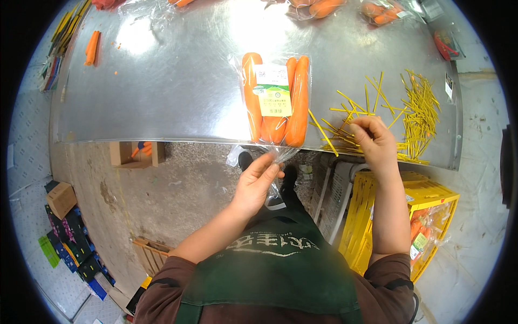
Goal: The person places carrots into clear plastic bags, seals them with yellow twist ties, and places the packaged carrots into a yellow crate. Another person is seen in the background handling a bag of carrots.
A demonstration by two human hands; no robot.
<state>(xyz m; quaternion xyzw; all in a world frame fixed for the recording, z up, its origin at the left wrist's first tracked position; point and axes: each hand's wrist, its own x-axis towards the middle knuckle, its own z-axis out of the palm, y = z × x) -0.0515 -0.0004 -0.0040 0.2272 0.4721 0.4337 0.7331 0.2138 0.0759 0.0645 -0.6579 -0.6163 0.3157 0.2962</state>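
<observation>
A clear plastic bag of carrots [297, 109] lies flat on the steel table [174, 97], with a green and white printed label [274, 91] on top. Its gathered neck hangs over the front edge, pinched between the thumb and fingers of my left hand [257, 182]. To the right, my right hand [376, 141] hovers at the loose yellow twist ties [344, 135], thumb and index finger close together. Whether a tie is between those fingertips cannot be made out. One single tie [323, 133] lies just beside the bag.
A denser heap of twist ties [421, 113] is farther right. Bagged carrots [323, 7] lie along the far side, loose carrots [92, 48] at left. Below the table are a yellow crate [431, 192] with bagged carrots, a white plastic crate [338, 198] and a cardboard box [121, 156].
</observation>
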